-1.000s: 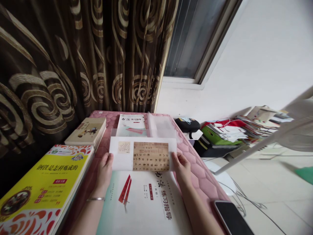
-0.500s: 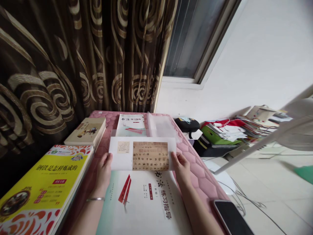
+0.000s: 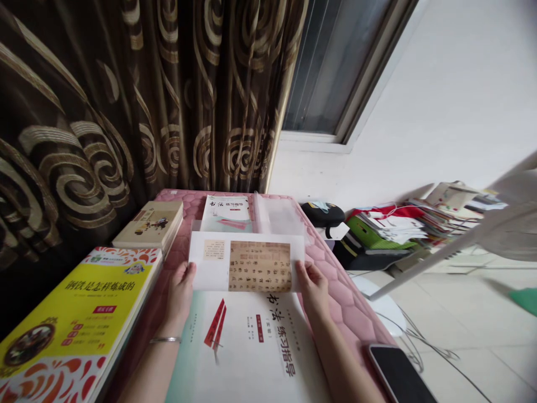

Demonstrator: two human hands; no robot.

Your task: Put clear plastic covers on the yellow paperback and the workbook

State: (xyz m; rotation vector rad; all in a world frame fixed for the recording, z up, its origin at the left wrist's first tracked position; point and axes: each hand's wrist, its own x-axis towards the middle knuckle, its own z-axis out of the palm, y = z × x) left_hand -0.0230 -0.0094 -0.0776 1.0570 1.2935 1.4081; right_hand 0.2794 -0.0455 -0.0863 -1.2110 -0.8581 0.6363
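Note:
My left hand (image 3: 180, 288), with a silver bangle at the wrist, pinches the left edge of a white printed page (image 3: 212, 271) bearing a brown calligraphy picture. At the opposite edge, my right hand (image 3: 312, 291) grips the same page between thumb and fingers. Directly below it lies a calligraphy workbook (image 3: 239, 352), its white and pale green cover showing a red design. Whether the page belongs to this workbook I cannot tell. Beyond the page are a second, similar workbook (image 3: 226, 210) and a clear plastic sheet (image 3: 277, 215), partly hidden behind it.
A yellow book (image 3: 96, 302) lies on a stack at left, with a smaller beige book (image 3: 149, 221) behind. A phone (image 3: 398, 372) rests at the right edge of the pink quilted surface (image 3: 335, 280). A white fan (image 3: 444, 252), cables and piled papers (image 3: 394, 226) are farther right.
Both hands keep their hold on the page, which tilts up very slightly. The whole view has shifted a little; the books and phone stay where they were.

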